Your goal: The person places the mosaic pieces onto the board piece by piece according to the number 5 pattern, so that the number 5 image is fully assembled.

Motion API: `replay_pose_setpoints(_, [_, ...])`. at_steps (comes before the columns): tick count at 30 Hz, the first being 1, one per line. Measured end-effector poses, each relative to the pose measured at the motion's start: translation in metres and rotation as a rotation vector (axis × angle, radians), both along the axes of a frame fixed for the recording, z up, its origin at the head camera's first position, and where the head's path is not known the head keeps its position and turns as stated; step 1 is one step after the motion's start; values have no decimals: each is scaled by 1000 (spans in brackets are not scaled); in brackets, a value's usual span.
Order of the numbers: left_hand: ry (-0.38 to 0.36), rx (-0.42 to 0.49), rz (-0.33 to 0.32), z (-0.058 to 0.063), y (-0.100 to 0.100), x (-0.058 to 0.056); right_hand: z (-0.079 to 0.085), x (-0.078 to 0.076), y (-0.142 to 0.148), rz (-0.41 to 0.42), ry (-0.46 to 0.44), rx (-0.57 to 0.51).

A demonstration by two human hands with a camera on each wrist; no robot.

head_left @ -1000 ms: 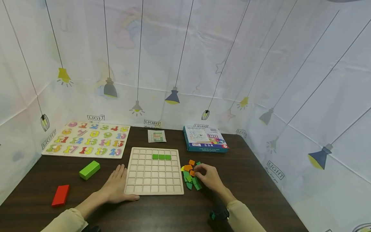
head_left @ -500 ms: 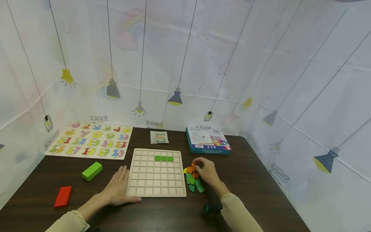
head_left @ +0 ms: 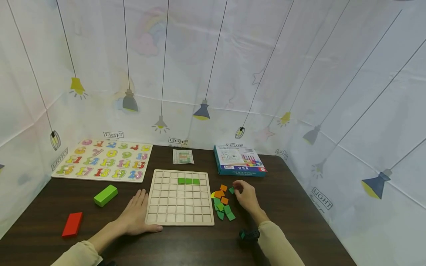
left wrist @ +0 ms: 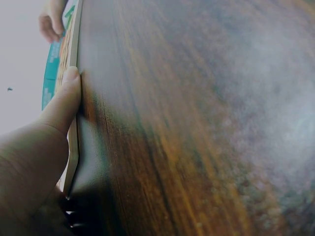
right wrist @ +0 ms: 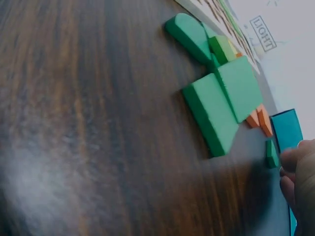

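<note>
In the head view my left hand (head_left: 133,214) lies by the near-left corner of a wooden grid board (head_left: 179,203). Its fingers stretch along the left side, and the thumb (left wrist: 69,96) rests on the front edge in the left wrist view. Three green square tiles (head_left: 188,181) sit in a row in the board's second row. My right hand (head_left: 247,195) has its fingertips beside a small green tile (head_left: 231,190), bent and with nothing visibly held; whether they touch it I cannot tell. Orange tiles (head_left: 219,194) and more green tiles (head_left: 227,210) lie loosely grouped between board and hand.
A number puzzle board (head_left: 103,160) lies back left. Near it are a light green block (head_left: 105,195) and a red block (head_left: 72,225). A pattern card (head_left: 183,156) and a blue-edged box (head_left: 239,161) are at the back, before a printed curtain (head_left: 213,74).
My right hand has come away from the upper orange tile and moved right to the small green tile, which shows again. The left hand keeps its place at the board.
</note>
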State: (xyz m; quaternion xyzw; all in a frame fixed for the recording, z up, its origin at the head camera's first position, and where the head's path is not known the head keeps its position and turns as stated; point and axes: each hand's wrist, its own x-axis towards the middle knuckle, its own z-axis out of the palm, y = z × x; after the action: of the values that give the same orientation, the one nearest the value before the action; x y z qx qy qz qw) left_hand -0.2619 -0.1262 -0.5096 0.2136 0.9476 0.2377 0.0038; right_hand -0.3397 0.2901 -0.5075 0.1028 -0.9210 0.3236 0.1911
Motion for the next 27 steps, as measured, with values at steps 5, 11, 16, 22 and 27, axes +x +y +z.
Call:
replay_pose_setpoints(5, [-8, 22, -6, -2, 0, 1, -3, 0, -5, 17, -19, 43])
replay_pose_setpoints(11, [-4, 24, 0, -4, -1, -1, -4, -4, -9, 33, -4, 47])
replay_pose_setpoints(16, [-18, 20, -6, -2, 0, -1, -5, -5, -9, 18, -32, 58])
replay_pose_setpoints(22, [-37, 5, -11, 1, 0, -2, -8, -5, -10, 41, -74, 50])
replay_pose_setpoints(27, [-40, -4, -12, 1, 0, -3, -7, -3, -8, 50, -31, 35])
